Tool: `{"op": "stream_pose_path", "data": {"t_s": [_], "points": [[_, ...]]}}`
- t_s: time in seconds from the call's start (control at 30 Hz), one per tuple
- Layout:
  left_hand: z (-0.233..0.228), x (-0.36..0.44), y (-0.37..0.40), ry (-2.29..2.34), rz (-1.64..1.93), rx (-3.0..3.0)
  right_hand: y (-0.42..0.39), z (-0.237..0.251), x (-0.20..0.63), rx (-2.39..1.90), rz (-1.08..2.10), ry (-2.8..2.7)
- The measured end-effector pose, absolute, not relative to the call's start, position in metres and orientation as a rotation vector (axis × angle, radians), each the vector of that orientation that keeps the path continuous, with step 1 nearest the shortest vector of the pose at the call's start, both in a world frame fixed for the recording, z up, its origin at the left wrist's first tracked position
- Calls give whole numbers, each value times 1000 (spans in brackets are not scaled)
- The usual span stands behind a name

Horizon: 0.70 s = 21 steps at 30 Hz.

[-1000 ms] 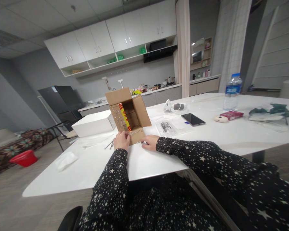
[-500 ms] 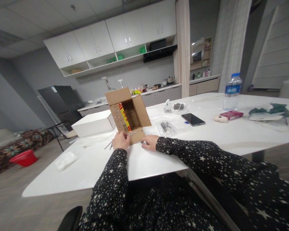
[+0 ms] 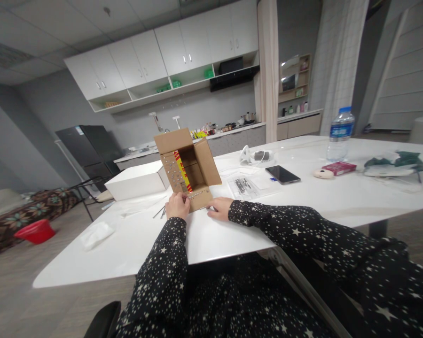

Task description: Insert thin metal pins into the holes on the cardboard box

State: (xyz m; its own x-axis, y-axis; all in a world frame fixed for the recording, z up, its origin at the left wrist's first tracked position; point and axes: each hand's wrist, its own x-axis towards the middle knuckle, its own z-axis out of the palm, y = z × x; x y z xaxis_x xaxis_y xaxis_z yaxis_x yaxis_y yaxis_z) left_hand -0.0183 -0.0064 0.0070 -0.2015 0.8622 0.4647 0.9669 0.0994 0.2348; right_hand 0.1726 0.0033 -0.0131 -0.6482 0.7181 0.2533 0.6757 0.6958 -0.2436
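An open cardboard box [image 3: 197,171] faces me on the table, its flaps spread and its inside showing. Many small shiny dots cover its left flap and front flap, and a yellow-and-red tape strip [image 3: 183,173] runs along the left one. At the lower left of the box, my left hand [image 3: 178,205] has its fingers drawn together against the cardboard; anything tiny between them is hidden. My right hand [image 3: 219,208] lies low on the table, fingers stretched out, the tips at the front flap's right edge. Thin dark sticks [image 3: 159,212] lie left of my left hand.
The white table [image 3: 225,239] also carries a white box [image 3: 137,183], a crumpled tissue [image 3: 97,235], a clear plastic packet [image 3: 252,188], a phone [image 3: 282,174], a white corded device [image 3: 257,156], a pink pack [image 3: 339,167] and a water bottle [image 3: 339,136]. A red basin [image 3: 35,231] stands on the floor.
My left hand has shifted very slightly at the box's front flap. My right hand and the box look the same.
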Motion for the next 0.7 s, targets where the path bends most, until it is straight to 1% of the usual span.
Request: {"op": "stream_pose_path", "data": {"t_s": [0.7], "points": [[9, -15, -9, -2150, -763, -1908, 2, -13, 175, -1049, 195, -2556]]}}
